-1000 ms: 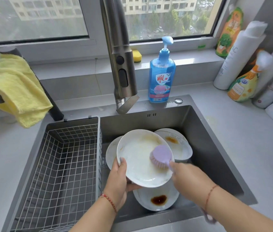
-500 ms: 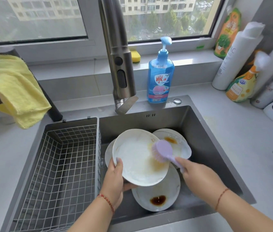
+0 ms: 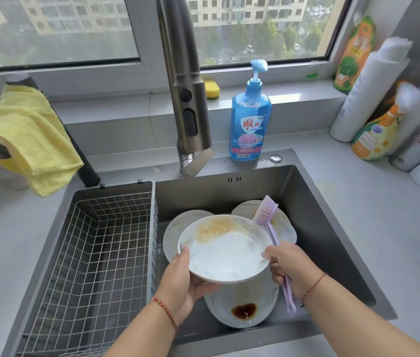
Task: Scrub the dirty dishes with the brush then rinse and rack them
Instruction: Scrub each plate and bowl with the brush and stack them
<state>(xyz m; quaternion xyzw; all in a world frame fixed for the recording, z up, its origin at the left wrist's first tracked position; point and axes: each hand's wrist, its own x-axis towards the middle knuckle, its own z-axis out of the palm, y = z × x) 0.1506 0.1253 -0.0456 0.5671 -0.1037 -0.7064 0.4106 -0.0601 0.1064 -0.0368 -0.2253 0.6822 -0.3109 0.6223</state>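
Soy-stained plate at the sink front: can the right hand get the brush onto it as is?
Probably not directly. The held plate, gripped by the left hand, overhangs most of the stained plate; right hand holds the brush beyond it.

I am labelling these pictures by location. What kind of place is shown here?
Most likely a home kitchen in an upper-floor flat: a steel sink holding dirty plates, a pump bottle of dish soap beside the tap, and a window looking down on apartment blocks.
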